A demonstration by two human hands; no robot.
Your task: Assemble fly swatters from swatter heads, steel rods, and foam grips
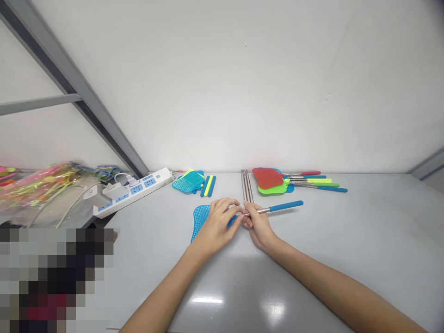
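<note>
Both hands are on one blue fly swatter [200, 221] over the middle of the table. My left hand [219, 223] covers the neck of its perforated head, fingers bent round where head and rod meet. With fingers closed, my right hand [259, 225] grips the metal rod, and the blue handle [287, 206] sticks out to the right. Just behind the hands lie several bare metal rods [247, 185]. To their right is a pile of finished-looking swatters with a red head [267, 178] on top and a green head [274, 189] below.
Loose swatter heads [189, 181] and three handle sleeves [208, 186] lie at the back left. A white power strip [135, 192] with plugs and cables sits further left, beside plastic-bagged colourful items [52, 189]. A wall [243, 92] bounds the table's back; a blurred-out patch covers the lower left.
</note>
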